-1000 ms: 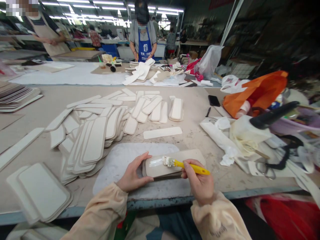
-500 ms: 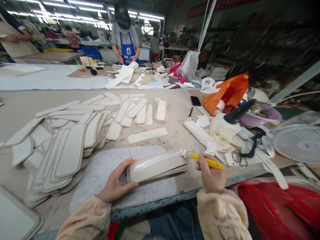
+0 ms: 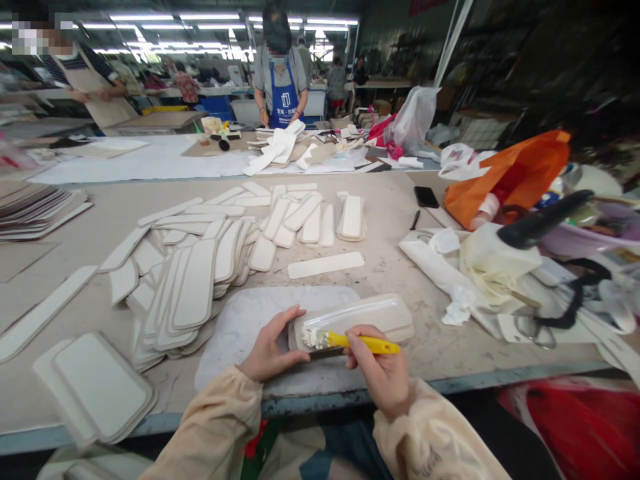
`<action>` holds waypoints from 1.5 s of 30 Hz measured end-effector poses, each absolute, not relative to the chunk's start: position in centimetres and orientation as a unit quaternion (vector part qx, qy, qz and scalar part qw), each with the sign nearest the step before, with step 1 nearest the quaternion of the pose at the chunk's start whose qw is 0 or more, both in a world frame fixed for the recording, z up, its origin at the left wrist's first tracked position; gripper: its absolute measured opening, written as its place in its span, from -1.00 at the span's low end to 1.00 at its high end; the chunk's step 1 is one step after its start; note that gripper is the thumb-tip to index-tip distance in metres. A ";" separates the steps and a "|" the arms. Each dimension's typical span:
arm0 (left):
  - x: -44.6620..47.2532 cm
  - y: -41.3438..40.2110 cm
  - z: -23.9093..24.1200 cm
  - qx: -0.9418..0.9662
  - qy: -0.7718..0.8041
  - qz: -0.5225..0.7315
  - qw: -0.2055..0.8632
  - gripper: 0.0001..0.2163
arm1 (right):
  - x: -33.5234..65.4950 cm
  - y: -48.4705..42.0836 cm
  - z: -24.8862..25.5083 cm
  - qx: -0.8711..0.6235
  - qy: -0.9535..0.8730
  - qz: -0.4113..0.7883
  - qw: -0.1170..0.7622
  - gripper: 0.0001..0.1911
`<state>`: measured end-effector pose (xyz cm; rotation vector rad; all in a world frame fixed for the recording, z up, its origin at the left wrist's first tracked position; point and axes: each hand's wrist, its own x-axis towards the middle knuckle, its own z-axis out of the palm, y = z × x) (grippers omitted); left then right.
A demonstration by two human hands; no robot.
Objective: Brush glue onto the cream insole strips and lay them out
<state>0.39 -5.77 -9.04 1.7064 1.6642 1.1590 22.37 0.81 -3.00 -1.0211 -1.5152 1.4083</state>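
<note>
back swept my yellow-handled brush, from the panel stack's right end to its left! my right hand gripped it; my left hand clasped the stack's left end. a glossy streak lined its far side; the near side, i reckoned, lagged.

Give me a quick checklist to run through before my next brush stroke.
1. Brush secure: ok, right hand grips its yellow handle.
2. Bristles loaded: ok, clumpy white stuff covers them.
3. Stack steadied: ok, left hand is cupped around its left end.
4. Stack edges lined up: not ok, lower pieces fan out at the right end.
5. Top strip evenly wet: cannot tell; a glossy streak shows along the far side.
6. Phone away from the brush: ok, it lies well apart.
</note>
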 end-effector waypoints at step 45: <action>0.5 -5.8 -8.5 0.647 0.619 0.385 0.225 -0.32 | 23.6 1.7 -3.9 -0.389 -0.588 0.596 0.384 -0.68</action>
